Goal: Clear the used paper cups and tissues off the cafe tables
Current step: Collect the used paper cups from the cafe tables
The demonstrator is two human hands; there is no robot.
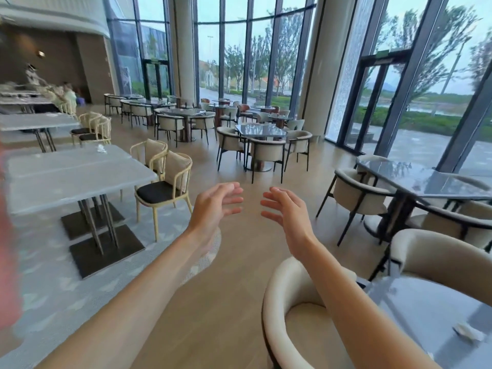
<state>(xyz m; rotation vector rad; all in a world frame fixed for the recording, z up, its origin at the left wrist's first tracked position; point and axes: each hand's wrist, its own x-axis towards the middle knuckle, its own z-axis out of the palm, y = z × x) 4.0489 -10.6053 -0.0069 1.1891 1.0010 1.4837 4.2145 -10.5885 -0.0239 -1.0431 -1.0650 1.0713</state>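
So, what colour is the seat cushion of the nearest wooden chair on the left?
Black seat cushion, on a pale cream frame; head view.

Two bare forearms, no sleeves in view. The left hand (213, 206) and right hand (286, 211) wear no gloves, rings, watch or bands. Slender fingers (233, 199), short plain nails; wrists narrow and unmarked.

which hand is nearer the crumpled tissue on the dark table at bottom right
Right. The right hand is raised over the floor, up-left of the tissue; the left hand hangs farther left.
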